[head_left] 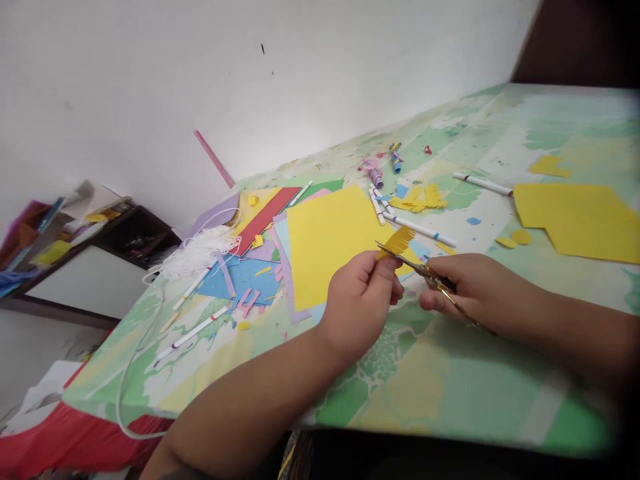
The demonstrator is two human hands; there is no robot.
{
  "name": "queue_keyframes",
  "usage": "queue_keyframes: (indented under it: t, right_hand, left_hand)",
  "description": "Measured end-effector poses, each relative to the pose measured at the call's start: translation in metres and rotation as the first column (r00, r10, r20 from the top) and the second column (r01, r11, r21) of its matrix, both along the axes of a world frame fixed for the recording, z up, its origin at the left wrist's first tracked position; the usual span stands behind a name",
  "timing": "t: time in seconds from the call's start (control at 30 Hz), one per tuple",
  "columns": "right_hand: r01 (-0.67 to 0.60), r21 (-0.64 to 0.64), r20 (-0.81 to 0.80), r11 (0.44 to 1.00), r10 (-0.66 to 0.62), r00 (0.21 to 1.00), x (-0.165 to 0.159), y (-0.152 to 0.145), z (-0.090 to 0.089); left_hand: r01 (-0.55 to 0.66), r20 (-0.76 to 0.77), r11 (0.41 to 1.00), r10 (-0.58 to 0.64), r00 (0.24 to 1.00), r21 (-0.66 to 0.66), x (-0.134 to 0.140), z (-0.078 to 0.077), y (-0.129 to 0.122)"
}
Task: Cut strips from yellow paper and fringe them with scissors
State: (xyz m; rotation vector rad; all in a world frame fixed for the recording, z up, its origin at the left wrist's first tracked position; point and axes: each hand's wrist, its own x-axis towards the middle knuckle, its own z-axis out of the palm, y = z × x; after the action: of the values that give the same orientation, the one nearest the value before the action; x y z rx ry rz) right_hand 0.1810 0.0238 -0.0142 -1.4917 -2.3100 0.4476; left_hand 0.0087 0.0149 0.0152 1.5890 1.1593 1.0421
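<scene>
A green, white and yellow patterned cloth (425,390) covers the table across the middle and lower frame, meeting a pale, marked wall (320,80) above. At center right, the left hand (361,301) pinches a fringed yellow strip (401,239), while the right hand (477,290) grips scissors (424,269), their blades at the strip. A large yellow sheet (320,247) lies mid-frame, tangled white string (205,248) left of it, and a notched yellow sheet (590,223) at far right. A cluttered cabinet (83,280) stands at left, above red material (70,440) at lower left.
</scene>
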Motion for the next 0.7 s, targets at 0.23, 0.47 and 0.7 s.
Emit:
queue_keyframes:
  t: [0.23,0.47,0.7]
  right_hand:
    - [0.044,-0.003,0.029,0.999,-0.044,0.999,-0.0008,-0.0008,0.0038]
    - [0.038,-0.015,0.034,0.999,-0.037,0.999,-0.0007,-0.0007,0.0056]
    - [0.044,-0.034,0.035,0.998,-0.043,0.998,-0.0001,0.0008,0.006]
  left_hand:
    - [-0.001,0.042,0.999,0.003,0.999,-0.038,0.0009,0.0006,0.0002]
    - [-0.02,0.142,0.993,0.036,0.989,-0.114,0.0024,0.0013,-0.0006]
    - [-0.023,0.139,0.993,0.039,0.99,-0.116,0.0013,0.0021,0.0013]
